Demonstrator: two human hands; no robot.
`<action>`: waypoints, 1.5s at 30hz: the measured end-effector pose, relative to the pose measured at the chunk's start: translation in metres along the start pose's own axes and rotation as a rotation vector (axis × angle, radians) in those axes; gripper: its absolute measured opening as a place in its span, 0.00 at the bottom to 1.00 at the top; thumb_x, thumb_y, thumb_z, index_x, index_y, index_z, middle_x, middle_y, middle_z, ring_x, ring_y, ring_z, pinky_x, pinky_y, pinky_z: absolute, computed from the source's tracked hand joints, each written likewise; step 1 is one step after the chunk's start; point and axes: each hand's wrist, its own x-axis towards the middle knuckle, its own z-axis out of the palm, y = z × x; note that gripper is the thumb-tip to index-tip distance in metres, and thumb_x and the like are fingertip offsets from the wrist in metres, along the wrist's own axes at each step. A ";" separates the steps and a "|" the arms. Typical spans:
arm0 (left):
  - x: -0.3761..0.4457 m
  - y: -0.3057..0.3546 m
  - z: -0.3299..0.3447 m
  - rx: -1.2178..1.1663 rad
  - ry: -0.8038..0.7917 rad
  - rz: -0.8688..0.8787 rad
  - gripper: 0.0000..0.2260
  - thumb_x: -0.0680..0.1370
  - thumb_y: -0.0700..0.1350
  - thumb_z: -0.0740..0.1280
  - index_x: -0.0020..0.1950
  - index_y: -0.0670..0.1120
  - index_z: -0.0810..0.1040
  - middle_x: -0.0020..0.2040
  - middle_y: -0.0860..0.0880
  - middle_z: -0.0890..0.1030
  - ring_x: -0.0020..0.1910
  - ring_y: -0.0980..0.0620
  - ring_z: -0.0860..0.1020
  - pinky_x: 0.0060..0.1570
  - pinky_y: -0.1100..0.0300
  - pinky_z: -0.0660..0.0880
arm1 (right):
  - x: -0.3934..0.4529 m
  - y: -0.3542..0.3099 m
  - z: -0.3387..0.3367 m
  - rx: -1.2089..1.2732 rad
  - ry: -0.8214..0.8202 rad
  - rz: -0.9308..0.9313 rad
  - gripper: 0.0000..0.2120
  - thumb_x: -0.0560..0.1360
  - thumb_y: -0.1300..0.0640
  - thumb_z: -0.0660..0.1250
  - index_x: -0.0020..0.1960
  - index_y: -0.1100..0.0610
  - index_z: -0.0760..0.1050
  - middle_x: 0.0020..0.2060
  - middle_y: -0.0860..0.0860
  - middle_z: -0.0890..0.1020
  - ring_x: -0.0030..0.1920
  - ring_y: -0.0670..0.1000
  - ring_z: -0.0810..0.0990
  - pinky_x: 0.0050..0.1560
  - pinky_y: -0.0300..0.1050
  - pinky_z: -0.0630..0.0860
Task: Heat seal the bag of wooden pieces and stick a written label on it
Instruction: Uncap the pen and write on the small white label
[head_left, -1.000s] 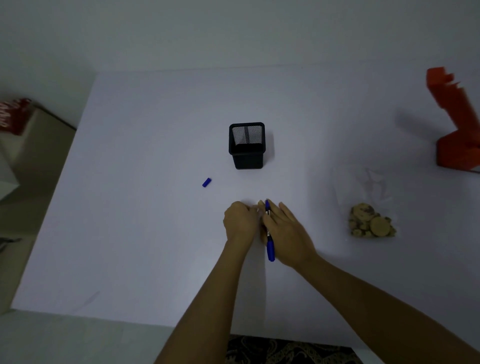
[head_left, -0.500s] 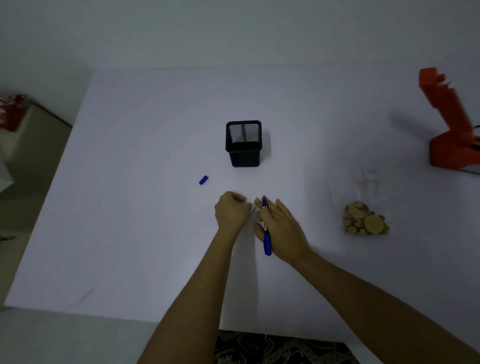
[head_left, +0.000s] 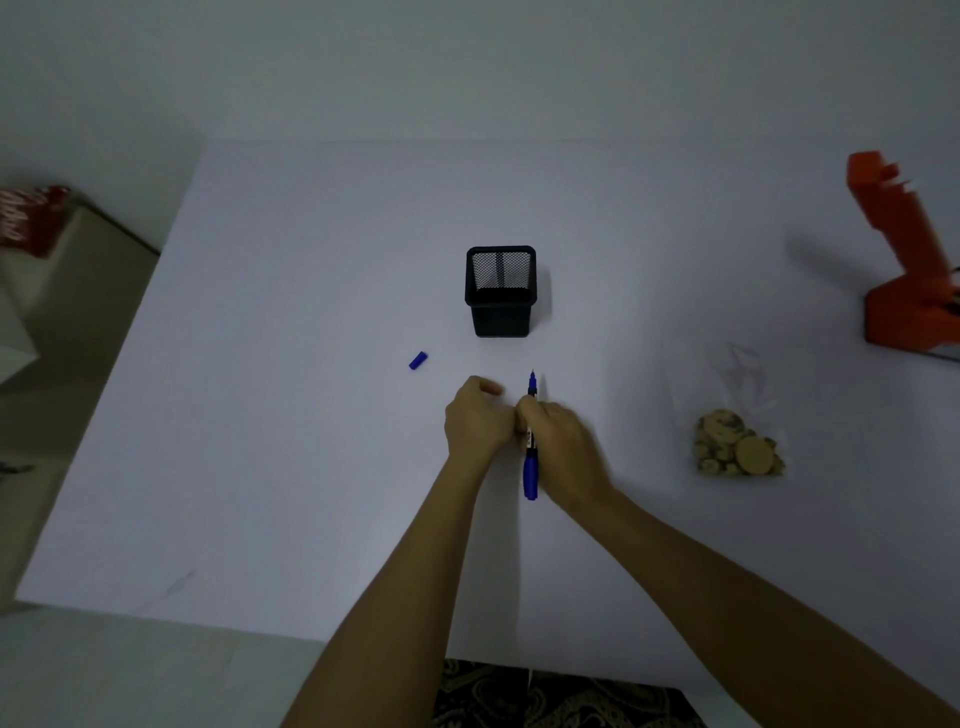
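clear bag of wooden pieces (head_left: 738, 451) lies on the white table (head_left: 291, 467), right of both hands. right hand (head_left: 563, 441) grips blue pen (head_left: 530, 470) (tip uncapped); left hand (head_left: 475, 421) curled beside it, contents unclear. cap (head_left: 417, 360) lies left, near black mesh holder (head_left: 501, 291).

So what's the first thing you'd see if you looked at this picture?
Probably the two hands meeting mid-table, the right hand gripping a blue pen beside the curled left hand. Next, the bright orange heat sealer at the far right edge, and the black mesh pen holder standing upright behind the hands.
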 end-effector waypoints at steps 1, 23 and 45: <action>0.001 -0.001 -0.001 0.017 -0.009 0.033 0.09 0.74 0.36 0.66 0.54 0.41 0.78 0.45 0.48 0.79 0.40 0.54 0.75 0.37 0.67 0.71 | 0.001 -0.001 -0.002 0.048 -0.011 0.022 0.13 0.74 0.54 0.53 0.37 0.59 0.70 0.29 0.56 0.77 0.30 0.46 0.69 0.34 0.34 0.66; 0.025 -0.032 0.003 0.428 0.030 0.513 0.07 0.79 0.37 0.61 0.45 0.38 0.77 0.42 0.42 0.78 0.40 0.46 0.75 0.46 0.52 0.75 | 0.020 0.004 0.009 -0.217 0.018 -0.107 0.05 0.70 0.68 0.63 0.45 0.62 0.74 0.38 0.58 0.78 0.37 0.52 0.73 0.37 0.42 0.74; 0.020 -0.091 0.003 0.564 0.191 0.972 0.14 0.74 0.42 0.69 0.58 0.40 0.79 0.55 0.42 0.82 0.52 0.44 0.80 0.55 0.52 0.75 | 0.042 0.019 0.018 0.116 -0.238 0.020 0.11 0.73 0.69 0.64 0.40 0.57 0.64 0.31 0.55 0.71 0.31 0.50 0.69 0.34 0.39 0.67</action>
